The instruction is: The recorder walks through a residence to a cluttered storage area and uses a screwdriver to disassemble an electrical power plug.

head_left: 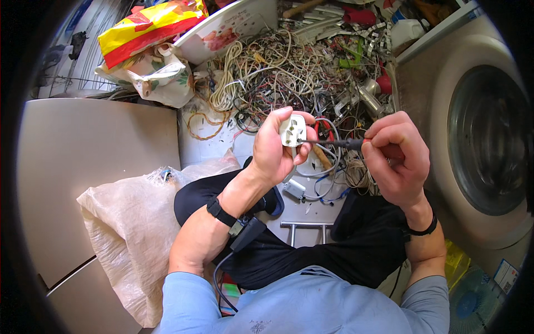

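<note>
Held up in front of me, a white electrical plug (291, 132) sits in the fingers of my left hand (270, 149). Its face with dark openings and metal parts is turned up, and a grey cable hangs below it. My right hand (399, 158) is closed round the handle of a screwdriver (346, 143), black with some red. The thin shaft points left, its tip at the lower right of the plug's face. Whether the tip sits in a screw is too small to tell. Beneath them, a small white-grey block (295, 190) lies on the floor near a grey cable.
A heap of tangled wires (278, 72) with metal scraps spreads ahead. A white tub (228, 30) and a yellow-red bag (150, 28) stand far left. A washing machine (431, 83) closes off the right. A pale sack (128, 222) and a beige panel (100, 145) are at left.
</note>
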Action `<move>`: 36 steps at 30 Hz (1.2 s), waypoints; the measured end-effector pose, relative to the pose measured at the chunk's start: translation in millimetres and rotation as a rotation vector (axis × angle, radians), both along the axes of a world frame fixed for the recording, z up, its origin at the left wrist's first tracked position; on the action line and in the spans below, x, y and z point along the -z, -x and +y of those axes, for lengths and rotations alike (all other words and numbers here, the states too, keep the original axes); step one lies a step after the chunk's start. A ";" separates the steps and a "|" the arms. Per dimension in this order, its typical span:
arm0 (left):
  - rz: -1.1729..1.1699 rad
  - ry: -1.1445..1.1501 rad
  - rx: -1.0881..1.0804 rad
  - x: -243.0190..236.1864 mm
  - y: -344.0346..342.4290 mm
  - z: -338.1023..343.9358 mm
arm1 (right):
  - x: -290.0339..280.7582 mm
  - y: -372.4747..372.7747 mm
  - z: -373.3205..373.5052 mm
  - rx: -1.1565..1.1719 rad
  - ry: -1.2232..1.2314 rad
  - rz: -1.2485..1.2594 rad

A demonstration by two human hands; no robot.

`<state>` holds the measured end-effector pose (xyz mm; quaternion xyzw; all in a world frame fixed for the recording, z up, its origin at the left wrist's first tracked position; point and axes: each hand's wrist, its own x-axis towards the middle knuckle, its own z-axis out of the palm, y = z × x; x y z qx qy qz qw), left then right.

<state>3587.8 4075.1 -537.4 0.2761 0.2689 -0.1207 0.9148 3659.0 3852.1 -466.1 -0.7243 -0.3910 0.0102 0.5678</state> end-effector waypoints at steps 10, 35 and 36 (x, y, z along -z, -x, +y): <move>-0.072 0.041 -0.045 4.0 2.3 -3.2 | -6.9 9.1 -3.9 0.092 -0.094 -0.100; -0.143 0.079 -0.081 4.8 2.1 0.0 | 1.3 20.9 10.5 0.006 -0.008 -0.376; -0.148 0.026 -0.098 5.1 2.3 -0.6 | -1.0 22.6 12.1 0.043 0.017 -0.307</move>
